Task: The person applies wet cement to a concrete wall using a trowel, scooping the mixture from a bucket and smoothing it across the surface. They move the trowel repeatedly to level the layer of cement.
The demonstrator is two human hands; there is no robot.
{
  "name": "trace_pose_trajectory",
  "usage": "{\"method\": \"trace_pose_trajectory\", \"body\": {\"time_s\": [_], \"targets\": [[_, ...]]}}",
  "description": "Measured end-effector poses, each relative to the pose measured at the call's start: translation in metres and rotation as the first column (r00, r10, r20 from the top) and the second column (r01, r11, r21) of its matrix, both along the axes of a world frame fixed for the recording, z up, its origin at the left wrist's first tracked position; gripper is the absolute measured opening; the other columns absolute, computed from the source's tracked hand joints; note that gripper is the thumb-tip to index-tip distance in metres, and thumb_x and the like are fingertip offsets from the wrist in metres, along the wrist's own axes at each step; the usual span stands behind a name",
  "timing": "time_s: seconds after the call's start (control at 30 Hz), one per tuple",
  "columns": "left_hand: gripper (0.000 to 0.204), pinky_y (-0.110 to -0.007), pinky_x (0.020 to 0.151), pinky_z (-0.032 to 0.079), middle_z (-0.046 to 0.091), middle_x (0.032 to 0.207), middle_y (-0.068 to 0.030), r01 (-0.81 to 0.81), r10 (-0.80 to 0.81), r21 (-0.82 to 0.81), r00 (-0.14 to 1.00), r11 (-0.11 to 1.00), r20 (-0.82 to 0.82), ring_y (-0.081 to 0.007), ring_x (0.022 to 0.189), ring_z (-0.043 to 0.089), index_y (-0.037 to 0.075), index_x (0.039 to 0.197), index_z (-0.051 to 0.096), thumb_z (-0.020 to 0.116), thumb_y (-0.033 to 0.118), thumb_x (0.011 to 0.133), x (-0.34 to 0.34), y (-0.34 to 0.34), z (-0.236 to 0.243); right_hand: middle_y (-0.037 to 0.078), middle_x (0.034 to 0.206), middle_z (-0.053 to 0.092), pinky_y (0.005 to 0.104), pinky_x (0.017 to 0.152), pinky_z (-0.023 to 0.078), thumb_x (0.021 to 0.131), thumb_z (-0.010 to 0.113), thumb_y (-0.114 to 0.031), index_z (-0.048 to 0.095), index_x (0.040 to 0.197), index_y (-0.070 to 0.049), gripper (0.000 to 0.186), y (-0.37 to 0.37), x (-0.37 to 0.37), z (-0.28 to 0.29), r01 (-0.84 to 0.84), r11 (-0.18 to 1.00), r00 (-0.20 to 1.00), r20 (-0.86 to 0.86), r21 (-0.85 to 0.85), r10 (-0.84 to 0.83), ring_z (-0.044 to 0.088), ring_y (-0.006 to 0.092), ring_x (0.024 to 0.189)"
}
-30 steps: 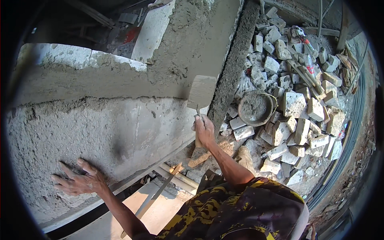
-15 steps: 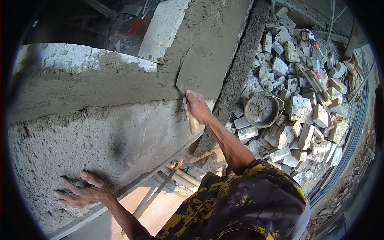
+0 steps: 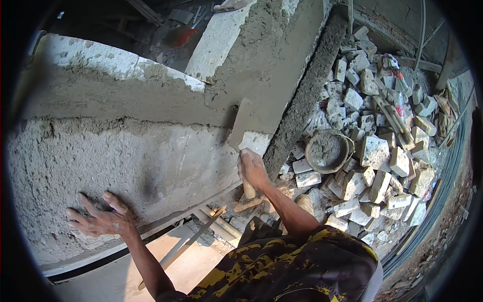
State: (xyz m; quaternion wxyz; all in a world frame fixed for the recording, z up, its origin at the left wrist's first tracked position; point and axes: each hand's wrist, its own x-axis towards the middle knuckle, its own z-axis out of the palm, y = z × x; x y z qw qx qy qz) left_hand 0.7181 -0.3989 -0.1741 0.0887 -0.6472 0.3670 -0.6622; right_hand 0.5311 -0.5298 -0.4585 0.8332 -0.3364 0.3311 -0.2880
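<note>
My right hand (image 3: pixel 254 168) grips the wooden handle of a steel trowel (image 3: pixel 239 122), whose blade lies tilted at the corner of the smoothed grey mortar (image 3: pixel 126 100), beside a pale patch at the ledge's edge. My left hand (image 3: pixel 100 219) rests with its fingers spread on the rough, pitted concrete surface (image 3: pixel 141 171) at the lower left. A white block (image 3: pixel 85 53) shows along the upper edge of the mortar band, and another white slab (image 3: pixel 211 43) stands higher up, partly coated with mortar.
Right of the mortar-crusted strip (image 3: pixel 312 85) lies a pile of broken bricks (image 3: pixel 375 151) with a bucket of mortar (image 3: pixel 329 138) and plastic bottles among them. Steel bars (image 3: pixel 432 206) run along the far right. Planks and poles (image 3: pixel 214 221) lie below the ledge.
The trowel and my right hand moved up-left, then back down to the corner, with the blade now turned narrower to the view. My left hand stays spread on the surface.
</note>
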Motion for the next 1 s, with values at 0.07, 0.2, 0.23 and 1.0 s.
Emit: {"method": "trace_pose_trajectory", "body": {"time_s": [0.07,0.2,0.23,1.0], "targets": [[0.051,-0.056,0.099,0.026,0.031,0.143,-0.016,-0.038,0.038,0.018,0.999,0.999,0.015,-0.0431,0.13,0.025,0.019,0.128,0.053,0.046,0.051,0.088,0.0,0.001,0.0,0.004,0.058,0.046,0.0298,0.04,0.042,0.096,0.034,-0.03,0.046,0.078,-0.006,0.032,-0.062,0.01,-0.016,0.106,0.974,0.992,0.043,0.202,-0.117,0.046,0.0154,0.043],[0.053,-0.06,0.099,0.024,0.029,0.143,-0.0152,0.025,-0.025,0.006,0.999,1.0,-0.021,-0.0453,0.13,0.024,0.018,0.129,0.052,0.047,0.052,0.088,0.003,0.001,0.0,0.004,0.057,0.044,0.0316,0.036,0.041,0.095,0.035,-0.029,0.046,0.077,-0.006,0.031,-0.132,0.04,-0.024,0.054,0.957,0.989,0.117,0.286,-0.091,0.044,0.0155,0.042],[0.053,-0.06,0.099,0.024,0.029,0.143,-0.0152,0.001,-0.001,0.0,1.0,1.0,-0.018,-0.0453,0.13,0.024,0.018,0.129,0.052,0.047,0.052,0.088,0.005,0.0,0.0,0.004,0.057,0.044,0.0317,0.036,0.041,0.095,0.036,-0.029,0.046,0.077,-0.006,0.031,-0.135,0.045,-0.019,0.038,0.967,0.981,0.175,0.252,-0.084,0.044,0.0157,0.042],[0.053,-0.059,0.099,0.024,0.034,0.142,-0.0146,0.022,-0.022,-0.019,1.0,1.0,-0.018,-0.0442,0.13,0.025,0.023,0.127,0.054,0.046,0.057,0.087,0.002,0.003,-0.003,0.018,0.064,0.056,0.0459,0.056,0.043,0.095,0.042,-0.034,0.05,0.09,-0.003,0.032,0.041,-0.033,-0.015,-0.392,0.727,0.897,-0.411,-0.564,0.165,0.059,0.0378,0.063]]}}
